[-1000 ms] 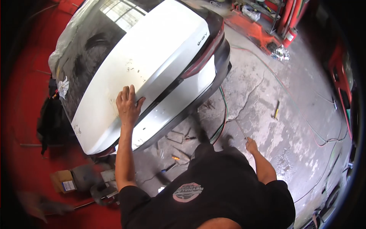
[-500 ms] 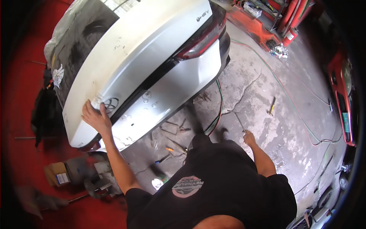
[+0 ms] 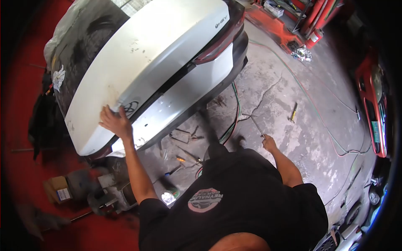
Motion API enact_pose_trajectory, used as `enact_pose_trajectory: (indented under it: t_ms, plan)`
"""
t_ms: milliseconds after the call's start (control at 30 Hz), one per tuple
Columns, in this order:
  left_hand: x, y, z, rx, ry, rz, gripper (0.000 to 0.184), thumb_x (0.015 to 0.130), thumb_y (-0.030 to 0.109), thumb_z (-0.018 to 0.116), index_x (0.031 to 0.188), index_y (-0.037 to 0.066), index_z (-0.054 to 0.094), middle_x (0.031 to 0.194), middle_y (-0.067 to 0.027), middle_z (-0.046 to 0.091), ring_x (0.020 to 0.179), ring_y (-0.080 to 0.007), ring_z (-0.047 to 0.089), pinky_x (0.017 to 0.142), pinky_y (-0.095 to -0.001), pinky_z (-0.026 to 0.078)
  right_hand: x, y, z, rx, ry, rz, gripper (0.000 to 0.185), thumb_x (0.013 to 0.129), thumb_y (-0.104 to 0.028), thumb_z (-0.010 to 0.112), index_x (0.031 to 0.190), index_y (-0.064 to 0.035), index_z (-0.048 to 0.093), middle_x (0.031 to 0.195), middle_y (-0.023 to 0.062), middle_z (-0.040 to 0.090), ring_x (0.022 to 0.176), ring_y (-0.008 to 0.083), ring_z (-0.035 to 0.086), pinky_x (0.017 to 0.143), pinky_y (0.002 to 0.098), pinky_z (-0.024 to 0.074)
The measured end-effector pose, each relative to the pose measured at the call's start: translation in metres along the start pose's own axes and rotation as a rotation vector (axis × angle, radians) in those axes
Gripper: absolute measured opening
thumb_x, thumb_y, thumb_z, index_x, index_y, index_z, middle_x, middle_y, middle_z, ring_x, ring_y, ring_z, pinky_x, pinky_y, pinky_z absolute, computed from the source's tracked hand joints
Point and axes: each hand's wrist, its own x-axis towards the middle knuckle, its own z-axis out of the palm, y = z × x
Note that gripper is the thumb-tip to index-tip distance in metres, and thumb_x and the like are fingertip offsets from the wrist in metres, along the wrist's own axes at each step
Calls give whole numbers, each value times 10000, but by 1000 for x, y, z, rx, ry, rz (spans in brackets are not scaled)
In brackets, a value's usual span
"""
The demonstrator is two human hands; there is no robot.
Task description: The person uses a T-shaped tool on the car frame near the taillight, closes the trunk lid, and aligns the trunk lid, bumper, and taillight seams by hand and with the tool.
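My left hand (image 3: 117,123) lies with its fingers apart on the white trunk lid (image 3: 163,46) of a car, beside the round emblem (image 3: 131,108). Dark specks and a brownish smudge mark the lid. In my right hand (image 3: 269,143), down at the right, is the end of a thin metal rod (image 3: 256,126), which slants up and left over the concrete floor. A red tail light (image 3: 214,49) and the lower bumper (image 3: 184,100) lie between my two hands.
Hoses (image 3: 238,104) run across the floor. A hammer (image 3: 294,113) lies to the right, and several tools lie below the bumper. A red floor jack (image 3: 272,25) is at the top right. A cardboard box (image 3: 57,189) and machinery stand at the lower left.
Over the last second my left hand has moved down and left along the lid to the emblem. The lid appears lower since the earliest frame. My right hand keeps the rod.
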Motion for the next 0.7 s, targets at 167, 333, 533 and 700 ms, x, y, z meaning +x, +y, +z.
enact_pose_trajectory:
  t_ms: [167, 333, 533, 700]
  plan:
    - [-34, 8, 9, -89, -100, 24, 734, 955, 567, 535, 1457, 46, 408, 1515, -193, 388, 1439, -405, 286, 1170, -624, 107, -10, 1, 2, -2, -22, 6, 391, 810, -53, 446, 1156, -13, 626, 831, 265, 670, 615, 314, 688, 698, 433, 566]
    - [-33, 5, 7, -70, -119, 26, 722, 956, 544, 551, 1459, 47, 409, 1523, -190, 384, 1439, -407, 285, 1169, -620, 120, -11, -5, 3, 9, -86, 104, 383, 812, -57, 451, 1145, -44, 640, 891, 272, 670, 744, 361, 669, 761, 457, 545]
    - [-28, 20, 12, -110, -108, -47, 637, 965, 482, 568, 1416, 40, 477, 1484, -197, 433, 1424, -402, 316, 1163, -621, 137, -17, -10, 3, 57, -90, 222, 358, 815, -79, 482, 1132, -100, 646, 1008, 269, 672, 996, 446, 632, 885, 504, 506]
    - [-12, 98, 10, -279, -160, 196, 504, 921, 266, 664, 1370, 65, 555, 1463, -189, 467, 1403, -384, 377, 1170, -602, 161, -31, -15, 6, -48, -60, 299, 340, 818, -89, 502, 1119, -107, 657, 1037, 247, 680, 1018, 428, 635, 902, 495, 507]
